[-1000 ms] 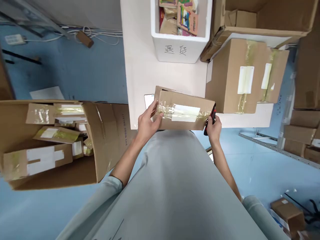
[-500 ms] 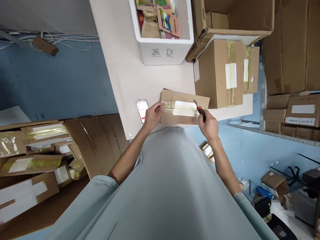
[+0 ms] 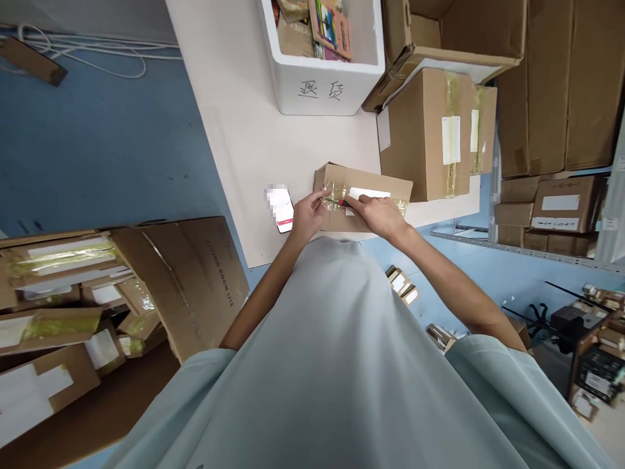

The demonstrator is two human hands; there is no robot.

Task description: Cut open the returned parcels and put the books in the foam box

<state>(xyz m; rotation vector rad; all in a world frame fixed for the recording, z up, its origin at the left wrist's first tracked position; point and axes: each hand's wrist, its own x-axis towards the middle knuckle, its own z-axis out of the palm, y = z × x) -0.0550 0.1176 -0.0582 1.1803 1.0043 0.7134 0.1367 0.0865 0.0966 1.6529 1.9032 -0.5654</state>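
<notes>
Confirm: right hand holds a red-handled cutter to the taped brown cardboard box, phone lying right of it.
Wrong side: the head view shows the white smartphone left of the taped brown cardboard box, by the left hand; the right hand's red-handled cutter is correct.

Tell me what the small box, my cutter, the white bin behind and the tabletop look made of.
Small box: matte brown cardboard, sealed with glossy clear tape that glints. White bin: probably foam, given thick, dull white walls. Tabletop: smooth, pale, likely laminate, unsure. Cutter in right hand: red handle, probably plastic.
</notes>
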